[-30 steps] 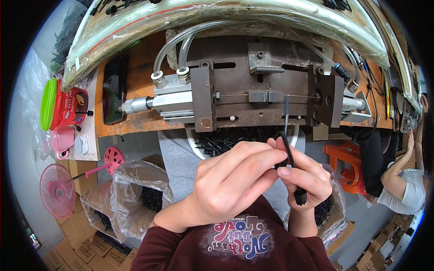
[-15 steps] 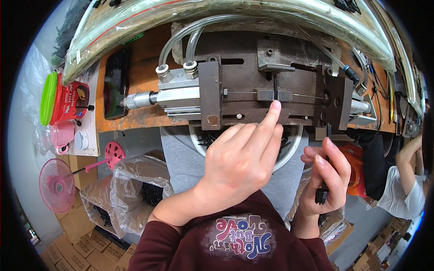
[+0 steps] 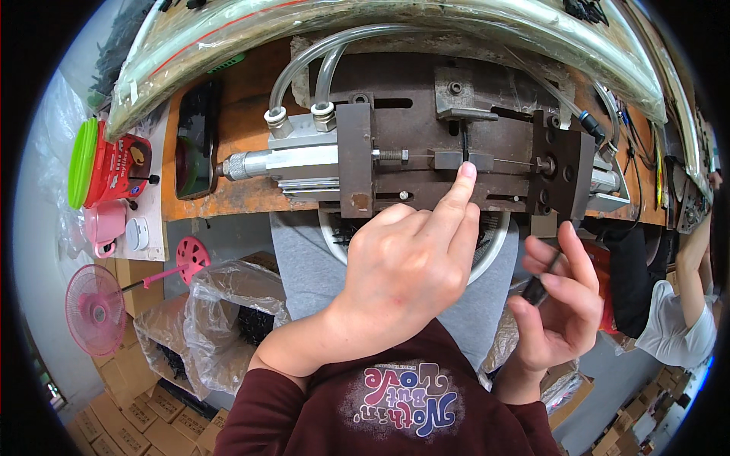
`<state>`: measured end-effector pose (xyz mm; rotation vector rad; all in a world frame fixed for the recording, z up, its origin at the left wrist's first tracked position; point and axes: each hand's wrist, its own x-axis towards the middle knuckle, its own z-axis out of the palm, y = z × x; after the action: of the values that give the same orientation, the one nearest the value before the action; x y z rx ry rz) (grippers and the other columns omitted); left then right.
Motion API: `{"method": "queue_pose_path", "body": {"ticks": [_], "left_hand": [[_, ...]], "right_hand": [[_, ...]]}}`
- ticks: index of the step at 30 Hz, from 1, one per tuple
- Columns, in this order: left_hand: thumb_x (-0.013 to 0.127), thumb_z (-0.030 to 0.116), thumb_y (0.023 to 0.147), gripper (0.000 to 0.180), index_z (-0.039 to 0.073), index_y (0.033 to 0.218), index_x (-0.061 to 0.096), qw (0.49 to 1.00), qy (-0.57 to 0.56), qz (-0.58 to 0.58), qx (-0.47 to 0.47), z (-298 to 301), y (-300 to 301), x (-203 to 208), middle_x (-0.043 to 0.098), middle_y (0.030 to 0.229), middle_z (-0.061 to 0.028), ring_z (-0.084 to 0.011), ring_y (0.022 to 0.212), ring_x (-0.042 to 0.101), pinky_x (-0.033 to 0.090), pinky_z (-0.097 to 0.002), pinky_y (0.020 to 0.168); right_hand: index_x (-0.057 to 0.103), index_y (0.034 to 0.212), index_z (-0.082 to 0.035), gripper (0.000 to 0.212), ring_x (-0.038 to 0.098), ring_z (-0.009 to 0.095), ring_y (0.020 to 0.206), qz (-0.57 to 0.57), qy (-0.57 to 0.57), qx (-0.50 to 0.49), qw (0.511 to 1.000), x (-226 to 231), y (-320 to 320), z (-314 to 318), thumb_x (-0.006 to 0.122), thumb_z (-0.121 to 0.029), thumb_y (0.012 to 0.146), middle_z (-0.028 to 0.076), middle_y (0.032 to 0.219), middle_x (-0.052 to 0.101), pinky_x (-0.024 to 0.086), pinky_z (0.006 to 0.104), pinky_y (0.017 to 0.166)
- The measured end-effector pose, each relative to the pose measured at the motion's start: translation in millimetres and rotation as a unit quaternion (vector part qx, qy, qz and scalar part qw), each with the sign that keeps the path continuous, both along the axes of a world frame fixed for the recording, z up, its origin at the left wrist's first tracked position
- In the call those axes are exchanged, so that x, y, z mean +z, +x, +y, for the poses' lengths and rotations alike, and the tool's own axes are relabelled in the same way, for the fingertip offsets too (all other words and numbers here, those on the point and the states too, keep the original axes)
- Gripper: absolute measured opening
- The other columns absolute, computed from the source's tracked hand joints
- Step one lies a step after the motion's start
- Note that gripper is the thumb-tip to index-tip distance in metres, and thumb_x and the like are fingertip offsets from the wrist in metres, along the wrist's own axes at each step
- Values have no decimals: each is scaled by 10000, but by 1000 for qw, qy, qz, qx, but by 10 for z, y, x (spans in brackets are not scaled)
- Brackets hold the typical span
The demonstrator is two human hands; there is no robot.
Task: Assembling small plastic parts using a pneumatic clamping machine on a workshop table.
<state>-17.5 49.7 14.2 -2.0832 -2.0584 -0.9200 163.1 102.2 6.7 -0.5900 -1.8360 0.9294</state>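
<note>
The left hand [image 3: 411, 262] presses its index finger at the near end of the black rod [image 3: 465, 140], set between metal blocks [image 3: 480, 160] on the jig [image 3: 403, 137], seemingly to steady it; its curled fingers' contents are hidden. The right hand [image 3: 559, 304] pinches a dark piece [image 3: 535, 289], apparently held aside for clearance.

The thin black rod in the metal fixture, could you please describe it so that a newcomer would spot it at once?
Find the brown metal fixture on the wooden bench. At its middle, the thin black rod runs toward the left hand. Unlike the dark piece in the right hand, it ends at an extended index fingertip.
</note>
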Motion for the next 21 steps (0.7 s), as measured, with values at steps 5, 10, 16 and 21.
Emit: {"method": "queue_pose_path", "body": {"ticks": [5, 10, 16, 21], "left_hand": [[767, 49, 699, 240, 17, 931, 710, 1000, 8, -13, -10, -10, -26, -9, 682, 1197, -122, -168, 610, 636, 502, -277, 574], [767, 72, 713, 234, 43, 938, 714, 991, -60, -78, -91, -236, -128, 145, 688, 1186, -104, -167, 590, 619, 501, -289, 565], [734, 147, 765, 196, 38, 924, 696, 928, -229, -176, -237, -520, -104, -250, 701, 1112, -93, -242, 753, 690, 557, -350, 645], [725, 159, 772, 220, 35, 950, 688, 923, -257, -170, -232, -478, -89, -455, 693, 1102, -72, -252, 858, 693, 561, -365, 702]], "right_hand": [[703, 948, 6, 328, 693, 295, 929, -150, 134, -45, 978, 87, -145, 103, 836, -5, 649, 228, 1229, 624, 574, 348, 814], [678, 926, 27, 261, 703, 298, 879, -194, 167, -24, 966, 95, -308, 264, 773, 28, 682, 222, 1162, 671, 566, 343, 735], [663, 887, -22, 244, 606, 183, 598, -305, 216, 5, 928, 104, -476, 249, 768, -7, 667, 131, 1203, 682, 466, 284, 548], [661, 877, -36, 224, 550, 165, 527, -344, 226, 13, 911, 223, -523, 278, 764, -22, 679, 117, 1200, 685, 452, 280, 528]]}}
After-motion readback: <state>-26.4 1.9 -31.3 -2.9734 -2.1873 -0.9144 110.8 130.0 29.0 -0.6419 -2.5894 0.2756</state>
